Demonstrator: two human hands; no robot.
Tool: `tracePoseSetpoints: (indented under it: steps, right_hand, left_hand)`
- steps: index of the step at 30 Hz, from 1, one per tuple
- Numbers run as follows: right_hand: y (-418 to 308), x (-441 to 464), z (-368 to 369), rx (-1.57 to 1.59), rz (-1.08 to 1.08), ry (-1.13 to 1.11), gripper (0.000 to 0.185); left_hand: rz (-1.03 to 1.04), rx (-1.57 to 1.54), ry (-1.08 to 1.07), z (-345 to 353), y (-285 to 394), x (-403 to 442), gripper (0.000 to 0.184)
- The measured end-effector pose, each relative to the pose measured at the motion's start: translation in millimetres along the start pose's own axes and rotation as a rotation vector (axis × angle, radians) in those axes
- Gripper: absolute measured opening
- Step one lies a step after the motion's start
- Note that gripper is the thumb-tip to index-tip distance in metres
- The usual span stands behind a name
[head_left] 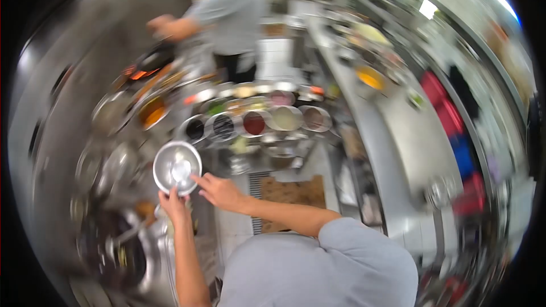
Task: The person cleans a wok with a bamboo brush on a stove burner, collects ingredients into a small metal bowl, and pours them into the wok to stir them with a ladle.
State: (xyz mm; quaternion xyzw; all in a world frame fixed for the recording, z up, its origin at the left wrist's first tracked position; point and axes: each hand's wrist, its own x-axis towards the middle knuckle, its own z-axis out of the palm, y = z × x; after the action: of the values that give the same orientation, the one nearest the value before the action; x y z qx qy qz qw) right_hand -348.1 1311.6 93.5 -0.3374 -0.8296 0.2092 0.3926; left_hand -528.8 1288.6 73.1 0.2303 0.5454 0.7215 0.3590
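A shiny metal bowl [162, 166] is held out in front of me, its open top facing up and its inside bright with glare. My left hand [175, 203] grips it at the near rim, with the fingers partly hidden beneath. Close to the bowl's right side is my right hand [222, 192], its fingers stretched out and apart. The index fingertip of that hand overlaps the rim; whether it touches is hard to tell. Beyond the bowl, several round containers stand in rows, among them one with dark red contents [254, 123] and one with pale contents [284, 119].
At lower left is a large dark wok [114, 253] with a ladle. A pan of orange liquid [152, 112] sits further up. Another person [236, 14] stands ahead near a flaming burner. A long steel counter [392, 153] runs along the right; a brown mat [293, 199] lies on the floor.
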Motion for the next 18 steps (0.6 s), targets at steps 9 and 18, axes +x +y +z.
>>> tracePoseSetpoints:
  steps: [9,18]
  right_hand:
    - [197.9,-270.2,-239.9,-0.269,0.721,0.447,0.026]
    - [260.9,-621.8,-598.9,-1.043,1.327,1.51,0.027]
  left_hand:
    - [-0.503,0.377,-1.179,195.7,-123.2,-201.0,0.015]
    - [-0.14,0.851,-1.659,264.3,-141.5,-256.4,0.021]
